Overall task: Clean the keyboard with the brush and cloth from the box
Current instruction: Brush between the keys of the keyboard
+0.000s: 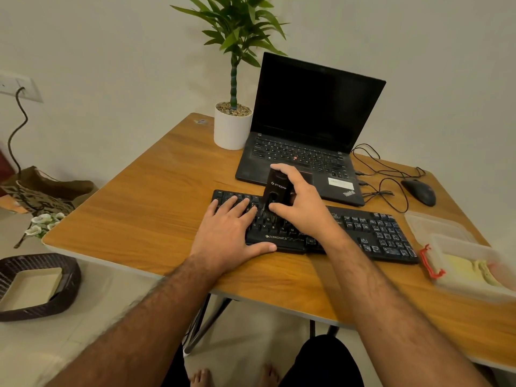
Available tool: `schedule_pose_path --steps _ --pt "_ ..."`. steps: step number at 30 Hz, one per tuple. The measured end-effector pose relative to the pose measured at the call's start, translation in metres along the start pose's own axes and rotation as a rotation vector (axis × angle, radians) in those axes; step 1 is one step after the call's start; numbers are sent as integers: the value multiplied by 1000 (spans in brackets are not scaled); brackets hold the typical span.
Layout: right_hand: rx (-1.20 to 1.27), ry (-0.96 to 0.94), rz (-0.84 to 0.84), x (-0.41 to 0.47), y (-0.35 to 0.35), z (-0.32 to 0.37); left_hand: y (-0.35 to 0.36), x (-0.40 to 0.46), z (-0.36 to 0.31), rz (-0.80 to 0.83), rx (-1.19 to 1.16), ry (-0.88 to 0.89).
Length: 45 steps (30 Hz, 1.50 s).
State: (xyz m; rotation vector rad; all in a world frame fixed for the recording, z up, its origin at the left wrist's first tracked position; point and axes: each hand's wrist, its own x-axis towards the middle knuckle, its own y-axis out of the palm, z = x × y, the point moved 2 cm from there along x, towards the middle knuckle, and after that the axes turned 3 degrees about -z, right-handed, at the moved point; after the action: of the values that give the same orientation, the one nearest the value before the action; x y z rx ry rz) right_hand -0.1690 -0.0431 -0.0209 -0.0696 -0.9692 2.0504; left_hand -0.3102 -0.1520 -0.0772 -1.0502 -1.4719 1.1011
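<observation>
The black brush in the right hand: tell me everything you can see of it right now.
The brush is a glossy black, blocky plastic tool with white STRIFF lettering on its upper face. It stands tilted, top leaning away toward the laptop, lower end down on the keys in the left half of the black Zebronics keyboard. The right hand grips its sides. Its bristles are not clearly visible. The left hand rests flat on the keyboard beside it.

Black keyboard (pixel 371 233) flat on tabletop (pixel 145 196), black brush (pixel 275 192) upright on its keys.
Clear lidless box (pixel 469 263) with red clasp just right of keyboard, pale yellow cloth (pixel 463 270) inside; brush marked with white lettering, bristles down on middle rows.
</observation>
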Motion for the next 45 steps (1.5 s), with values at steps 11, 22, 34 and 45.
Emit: schedule_pose_path --steps 11,22,34,45 --pt "-157 -33 3 21 6 1 -1 0 0 -11 -3 -1" --pt "-105 -28 43 31 6 1 0 0 1 -20 -14 1" --pt "-168 26 -117 33 -3 -11 -1 0 -1 -3 -11 -8" --pt "-291 25 -131 43 -3 -13 0 1 1 -8 -20 -4"
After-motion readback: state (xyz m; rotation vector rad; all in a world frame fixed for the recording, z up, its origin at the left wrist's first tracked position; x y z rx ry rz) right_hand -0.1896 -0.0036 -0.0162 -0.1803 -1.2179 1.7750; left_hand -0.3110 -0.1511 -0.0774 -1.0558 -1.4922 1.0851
